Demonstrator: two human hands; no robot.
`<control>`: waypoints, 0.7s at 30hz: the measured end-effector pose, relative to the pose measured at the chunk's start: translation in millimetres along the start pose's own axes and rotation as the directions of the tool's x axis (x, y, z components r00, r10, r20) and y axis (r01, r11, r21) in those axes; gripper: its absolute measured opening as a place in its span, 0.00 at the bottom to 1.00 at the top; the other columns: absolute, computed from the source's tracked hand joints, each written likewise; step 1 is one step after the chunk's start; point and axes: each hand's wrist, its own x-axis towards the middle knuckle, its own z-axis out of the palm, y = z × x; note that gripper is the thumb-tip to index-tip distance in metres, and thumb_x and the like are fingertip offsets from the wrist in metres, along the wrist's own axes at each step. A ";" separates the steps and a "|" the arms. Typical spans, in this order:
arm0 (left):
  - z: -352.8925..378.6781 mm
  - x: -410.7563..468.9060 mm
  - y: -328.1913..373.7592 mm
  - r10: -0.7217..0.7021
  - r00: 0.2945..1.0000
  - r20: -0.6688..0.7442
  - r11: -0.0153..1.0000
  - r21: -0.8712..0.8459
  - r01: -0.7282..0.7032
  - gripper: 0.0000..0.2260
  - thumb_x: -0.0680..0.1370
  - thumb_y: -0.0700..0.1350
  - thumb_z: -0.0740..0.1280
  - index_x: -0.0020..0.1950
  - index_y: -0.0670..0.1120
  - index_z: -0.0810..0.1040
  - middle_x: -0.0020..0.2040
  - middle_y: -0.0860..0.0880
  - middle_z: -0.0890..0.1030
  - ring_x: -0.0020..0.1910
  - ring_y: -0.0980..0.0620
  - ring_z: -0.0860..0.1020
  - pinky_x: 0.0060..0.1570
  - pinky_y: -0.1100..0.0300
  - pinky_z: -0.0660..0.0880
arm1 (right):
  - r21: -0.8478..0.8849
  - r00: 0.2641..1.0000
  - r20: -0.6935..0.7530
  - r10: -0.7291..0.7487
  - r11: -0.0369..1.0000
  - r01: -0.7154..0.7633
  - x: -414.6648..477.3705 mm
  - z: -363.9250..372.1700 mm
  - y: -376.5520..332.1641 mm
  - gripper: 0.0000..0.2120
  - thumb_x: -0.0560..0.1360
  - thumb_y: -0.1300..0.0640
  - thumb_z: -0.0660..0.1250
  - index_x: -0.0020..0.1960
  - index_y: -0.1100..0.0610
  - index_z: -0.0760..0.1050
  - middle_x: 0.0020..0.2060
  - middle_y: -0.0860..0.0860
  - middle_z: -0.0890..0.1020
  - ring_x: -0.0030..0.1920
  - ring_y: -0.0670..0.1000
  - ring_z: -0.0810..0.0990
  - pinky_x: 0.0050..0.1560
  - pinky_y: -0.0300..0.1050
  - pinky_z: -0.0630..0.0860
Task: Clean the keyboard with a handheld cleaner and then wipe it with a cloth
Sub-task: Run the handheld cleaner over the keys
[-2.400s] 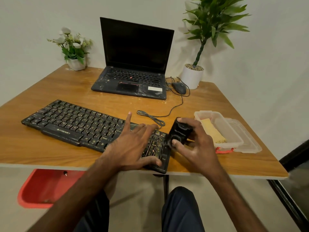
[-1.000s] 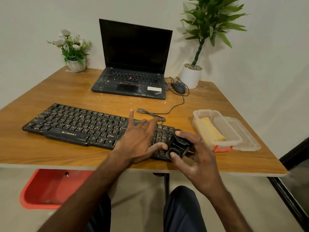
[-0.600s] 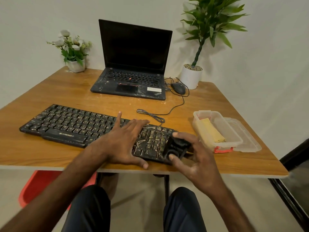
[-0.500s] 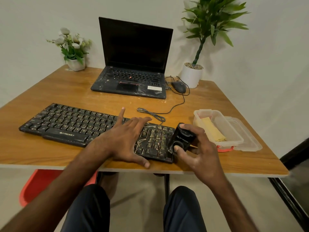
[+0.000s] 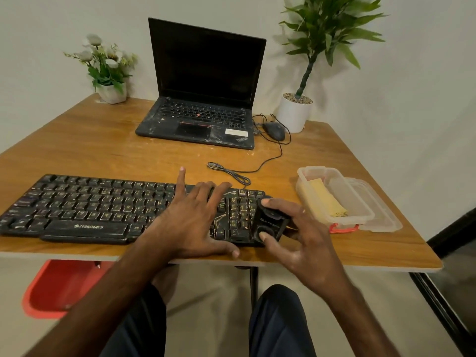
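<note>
A black keyboard (image 5: 85, 210) lies along the near edge of the wooden table (image 5: 103, 150). My left hand (image 5: 190, 220) rests flat on its right half with fingers spread, pressing it down. My right hand (image 5: 304, 243) grips a small black handheld cleaner (image 5: 270, 222) between thumb and fingers, set against the keyboard's right end over the number keys. A folded yellow cloth (image 5: 325, 199) lies inside a clear plastic box (image 5: 360, 215) to the right.
A black laptop (image 5: 203, 117) stands open at the back, with a mouse (image 5: 274, 131) and its coiled cable (image 5: 229, 172) beside it. A white flower pot (image 5: 112, 92) sits back left, a potted plant (image 5: 295, 113) back right. The box's lid (image 5: 386, 222) lies beside it. A red bin (image 5: 56, 289) is under the table.
My right hand has brought the cleaner down from a lifted position onto the keyboard's right end. My left hand stays pressed on the keys after shifting slightly left earlier.
</note>
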 end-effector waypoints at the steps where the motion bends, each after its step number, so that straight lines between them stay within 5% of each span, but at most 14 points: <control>1: 0.2 -0.2 0.1 0.002 1.000 0.006 1.000 0.008 -0.002 0.60 0.63 0.86 0.44 0.80 0.45 0.39 0.78 0.40 0.62 0.79 0.43 0.59 0.71 0.31 0.31 | 0.000 1.000 -0.016 0.026 1.000 -0.026 1.7 -2.6 4.2 0.31 0.72 0.65 0.74 0.68 0.44 0.69 0.61 0.34 0.74 0.60 0.44 0.78 0.55 0.40 0.80; 8: -0.3 -3.5 2.9 0.009 1.000 0.010 0.999 0.036 -0.010 0.58 0.65 0.85 0.42 0.81 0.45 0.42 0.79 0.42 0.61 0.79 0.45 0.60 0.71 0.31 0.32 | 0.017 0.999 0.048 -0.018 1.000 0.017 0.7 0.6 -2.2 0.31 0.72 0.65 0.74 0.69 0.45 0.68 0.62 0.33 0.73 0.60 0.43 0.78 0.55 0.35 0.78; 21: -0.2 -3.5 5.0 0.021 1.000 0.017 0.997 0.073 -0.023 0.57 0.65 0.85 0.40 0.81 0.46 0.46 0.78 0.43 0.63 0.78 0.46 0.62 0.72 0.32 0.32 | -0.051 0.998 0.047 0.039 0.998 -0.036 21.3 -10.1 19.3 0.31 0.73 0.64 0.74 0.69 0.42 0.67 0.60 0.31 0.74 0.60 0.44 0.79 0.55 0.44 0.80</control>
